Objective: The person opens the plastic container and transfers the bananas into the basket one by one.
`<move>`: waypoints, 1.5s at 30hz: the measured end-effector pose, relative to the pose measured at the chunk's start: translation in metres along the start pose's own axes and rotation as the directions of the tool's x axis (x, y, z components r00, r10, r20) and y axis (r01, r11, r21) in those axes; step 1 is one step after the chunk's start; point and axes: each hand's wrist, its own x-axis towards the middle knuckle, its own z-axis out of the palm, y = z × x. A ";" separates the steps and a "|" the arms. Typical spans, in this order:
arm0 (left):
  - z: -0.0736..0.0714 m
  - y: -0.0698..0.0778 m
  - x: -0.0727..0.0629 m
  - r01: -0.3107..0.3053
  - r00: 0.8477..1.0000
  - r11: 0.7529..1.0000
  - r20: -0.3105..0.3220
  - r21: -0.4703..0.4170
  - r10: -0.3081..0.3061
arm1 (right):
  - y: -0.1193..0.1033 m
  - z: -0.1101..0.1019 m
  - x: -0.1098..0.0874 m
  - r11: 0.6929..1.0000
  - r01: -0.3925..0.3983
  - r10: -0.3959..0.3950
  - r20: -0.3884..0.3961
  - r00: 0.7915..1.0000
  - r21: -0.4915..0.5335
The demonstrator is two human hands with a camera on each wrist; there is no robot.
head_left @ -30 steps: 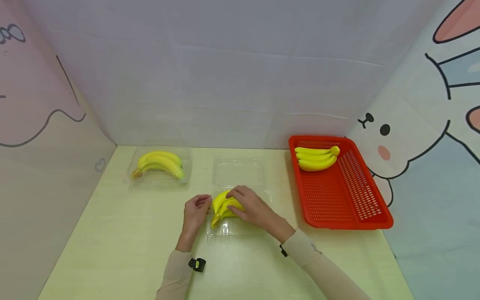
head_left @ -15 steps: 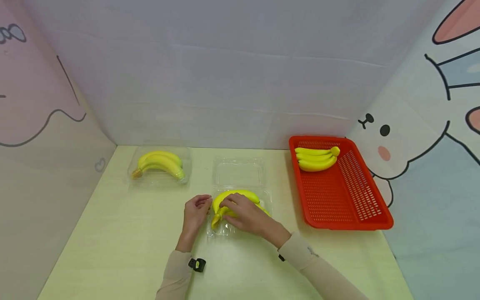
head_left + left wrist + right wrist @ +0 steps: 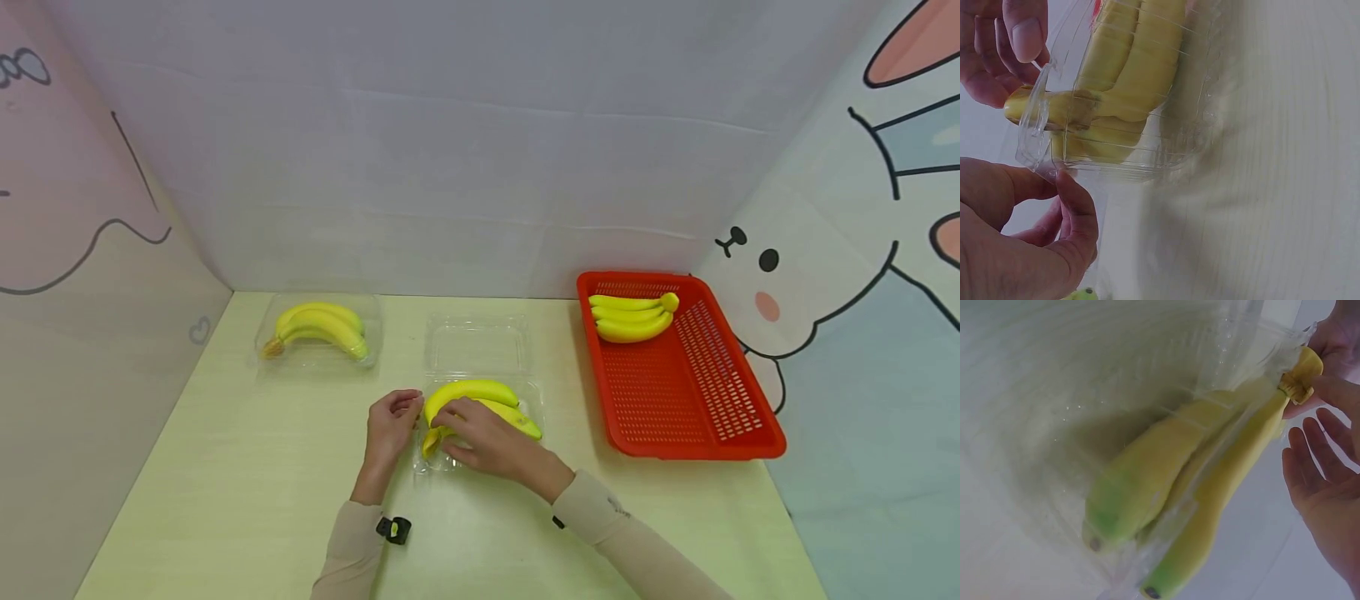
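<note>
A bunch of yellow bananas (image 3: 474, 390) lies in the base of a clear plastic clamshell container (image 3: 531, 398), whose lid is folded back flat behind it. My left hand (image 3: 392, 425) is at the container's left edge; in the left wrist view its thumb and finger pinch the plastic corner below the banana stem. Over the bananas' stem end is my right hand (image 3: 487, 435). The right wrist view shows its thumb at the stem (image 3: 1300, 378) and its other fingers loosely extended. In that view the bananas' green tips (image 3: 1110, 512) stick out toward the container's far end.
At the back left, another clear container (image 3: 266, 325) holds bananas (image 3: 318, 325). A red perforated basket (image 3: 622, 429) with a bunch of bananas (image 3: 633, 319) stands on the right. All rest on a pale table (image 3: 247, 467) with cloth walls behind and beside it.
My right hand has slid left and toward the person, from the middle of the bananas to their stem end, uncovering more of the bunch. The left hand stays in place.
</note>
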 end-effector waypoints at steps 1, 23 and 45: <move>0.000 0.000 0.000 0.000 1.000 1.000 0.000 0.000 0.000 | 0.000 0.000 0.000 1.000 0.002 -0.002 0.003 1.000 -0.004; -0.001 0.002 -0.001 -0.005 1.000 0.999 -0.007 0.041 0.005 | -0.007 0.016 0.007 0.998 0.032 -0.028 0.064 0.998 -0.063; -0.002 0.001 0.000 -0.017 1.000 0.999 -0.002 0.048 0.017 | -0.012 0.014 0.009 0.990 0.037 -0.028 0.072 0.997 -0.135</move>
